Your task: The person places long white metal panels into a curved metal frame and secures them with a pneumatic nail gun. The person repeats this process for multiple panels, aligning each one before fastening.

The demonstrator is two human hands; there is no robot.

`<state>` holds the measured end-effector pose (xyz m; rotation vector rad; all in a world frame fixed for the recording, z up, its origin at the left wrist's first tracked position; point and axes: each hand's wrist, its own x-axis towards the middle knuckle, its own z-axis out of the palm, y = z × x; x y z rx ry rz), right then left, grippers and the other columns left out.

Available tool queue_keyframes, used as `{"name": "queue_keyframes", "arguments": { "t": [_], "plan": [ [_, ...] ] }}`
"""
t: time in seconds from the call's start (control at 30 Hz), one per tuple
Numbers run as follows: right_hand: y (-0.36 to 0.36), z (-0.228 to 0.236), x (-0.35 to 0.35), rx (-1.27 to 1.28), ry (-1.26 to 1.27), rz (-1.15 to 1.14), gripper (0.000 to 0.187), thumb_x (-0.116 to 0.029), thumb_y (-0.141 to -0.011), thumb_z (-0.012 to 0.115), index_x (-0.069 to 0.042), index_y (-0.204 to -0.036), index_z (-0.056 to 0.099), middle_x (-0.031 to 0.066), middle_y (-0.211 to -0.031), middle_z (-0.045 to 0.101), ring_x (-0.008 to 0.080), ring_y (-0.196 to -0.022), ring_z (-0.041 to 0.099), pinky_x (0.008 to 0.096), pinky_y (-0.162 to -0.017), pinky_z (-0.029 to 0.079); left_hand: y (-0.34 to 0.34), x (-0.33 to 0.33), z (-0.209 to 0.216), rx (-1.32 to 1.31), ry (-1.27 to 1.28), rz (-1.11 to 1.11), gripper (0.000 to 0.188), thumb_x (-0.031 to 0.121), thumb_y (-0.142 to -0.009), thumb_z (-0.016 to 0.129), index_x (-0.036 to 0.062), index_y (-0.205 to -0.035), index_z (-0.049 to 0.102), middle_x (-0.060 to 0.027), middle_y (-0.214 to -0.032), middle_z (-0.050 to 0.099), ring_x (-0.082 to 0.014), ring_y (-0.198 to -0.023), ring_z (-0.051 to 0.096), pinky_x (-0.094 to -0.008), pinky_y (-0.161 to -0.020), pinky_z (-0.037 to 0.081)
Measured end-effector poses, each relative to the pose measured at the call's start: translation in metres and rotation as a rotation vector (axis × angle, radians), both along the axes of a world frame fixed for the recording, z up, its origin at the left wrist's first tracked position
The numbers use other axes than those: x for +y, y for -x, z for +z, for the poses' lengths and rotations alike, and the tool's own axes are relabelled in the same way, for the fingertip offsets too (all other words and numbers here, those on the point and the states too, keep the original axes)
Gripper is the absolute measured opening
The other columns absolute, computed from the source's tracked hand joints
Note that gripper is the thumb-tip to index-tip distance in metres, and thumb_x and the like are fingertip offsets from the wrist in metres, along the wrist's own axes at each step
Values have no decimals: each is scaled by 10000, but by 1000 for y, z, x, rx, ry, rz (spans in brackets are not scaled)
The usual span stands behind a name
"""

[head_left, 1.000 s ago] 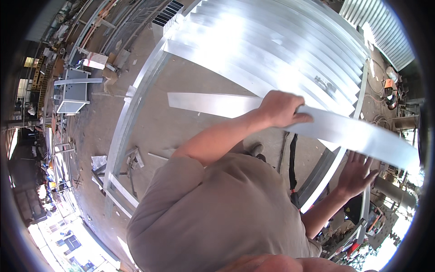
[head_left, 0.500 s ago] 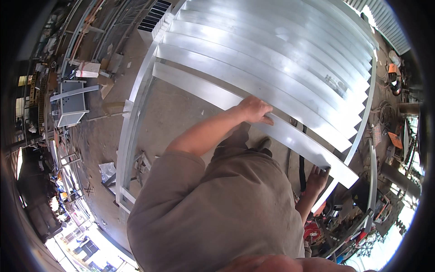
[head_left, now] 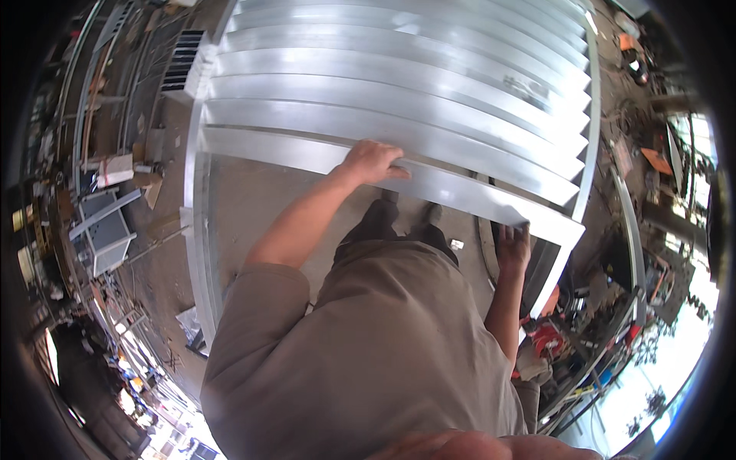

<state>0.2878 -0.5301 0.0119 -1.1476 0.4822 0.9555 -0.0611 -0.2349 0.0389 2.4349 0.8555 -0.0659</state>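
A long silver metal slat [head_left: 452,186] lies across the near part of a metal frame [head_left: 198,253]. My left hand [head_left: 374,161] is closed over the slat's upper edge around its middle, thumb on the near side. Closer to the slat's right end, my right hand [head_left: 514,247] grips its lower edge from beneath, with the fingertips against the metal. The slat's right end rests at the frame's right rail; its left end meets the left rail. Just beyond it, several overlapping louvre slats [head_left: 391,126] fill the frame, a narrow gap between.
A stack of metal profiles [head_left: 184,65] stands by the frame's far left corner. Further left are a grey metal box [head_left: 106,230] and a white carton [head_left: 115,170]. Tools and red equipment [head_left: 546,339] lie at the lower right. My feet are on the floor inside the frame.
The slat's right end has swung away from me, so the slat now runs more nearly parallel to the fixed ones. Both hands keep their hold. The whole view has also turned.
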Motion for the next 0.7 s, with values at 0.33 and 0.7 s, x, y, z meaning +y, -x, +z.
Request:
{"name": "queue_keyframes", "arguments": {
  "t": [0.33, 0.7],
  "plan": [
    [-10, -28, 18, 74, -28, 53, 494, -332, -1108, 485, -38, -1503, 438, 149, -1544, 419, 367, -1442, 420, 564, -1207, 374, 5, -5, -14, 200, -4, -9, 728, 549, -806, 806, 110, -1354, 615, -116, -1377, 644, -315, -1323, 554, -480, -1128, 379],
    [-13, -26, 44, 97, 150, -94, 530, -298, -1069, 590, -15, -1488, 432, 194, -1492, 454, 376, -1291, 561, 548, -1027, 544, -19, -9, -23, 238, -23, -3, 722, 477, -786, 840, 61, -1327, 604, -125, -1353, 642, -324, -1293, 560, -472, -1093, 390]
  ]
}}
